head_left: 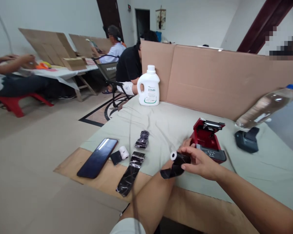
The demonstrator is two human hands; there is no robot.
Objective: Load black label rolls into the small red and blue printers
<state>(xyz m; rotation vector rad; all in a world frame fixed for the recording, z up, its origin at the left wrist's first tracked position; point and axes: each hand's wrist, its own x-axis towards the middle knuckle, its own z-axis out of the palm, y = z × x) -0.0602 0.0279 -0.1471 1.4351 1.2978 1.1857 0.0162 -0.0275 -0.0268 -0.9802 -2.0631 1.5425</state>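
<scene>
My right hand (202, 163) is closed around a paper roll (182, 158) with a black outer side and a white core end. A loose black flap of the roll hangs toward my left wrist. Behind it, my left hand (187, 143) rests against the left side of a small red receipt printer (210, 143); its fingers are mostly hidden. The printer's lid stands up and its red paper bay is exposed. Left of my hands lie a long black strip (130, 174), a crumpled black piece (142, 139) and a smaller white roll with a black tail (123, 152).
A smartphone (97, 158) lies near the table's left edge. At the back stand a white detergent bottle (149, 87) and a cardboard screen (200, 81). A dark device (247, 140) and a tilted plastic bottle (265, 107) are at right. Other people sit beyond.
</scene>
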